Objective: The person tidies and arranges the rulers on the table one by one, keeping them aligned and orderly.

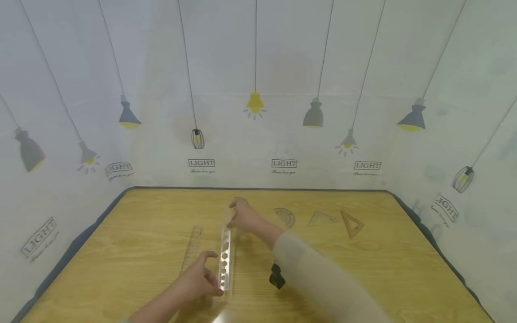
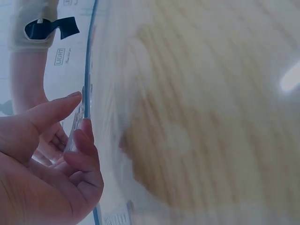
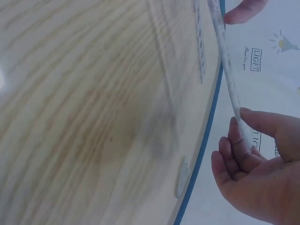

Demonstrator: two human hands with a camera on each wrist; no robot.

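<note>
A clear plastic stencil ruler [image 1: 225, 260] with cut-out shapes is held lengthwise above the wooden table, between both hands. At its near end, my left hand [image 1: 194, 279] grips it between thumb and fingers. My right hand [image 1: 247, 219] pinches the far end, thumb on one face and fingers on the other, as the right wrist view shows. Seen from the left wrist, the ruler [image 2: 76, 123] is nearly edge-on and partly hidden by fingers. Left of it, a second clear ruler [image 1: 192, 246] lies on the table, its near end close to my left hand.
Further right on the table [image 1: 383, 269] lie a protractor [image 1: 286, 218], a clear set square [image 1: 322, 218] and a brownish set square [image 1: 352, 224]. A black strap [image 1: 276, 276] hangs by the right sleeve [image 1: 319, 273]. A lamp-patterned wall covering [image 1: 242, 143] rises behind the table's dark edge.
</note>
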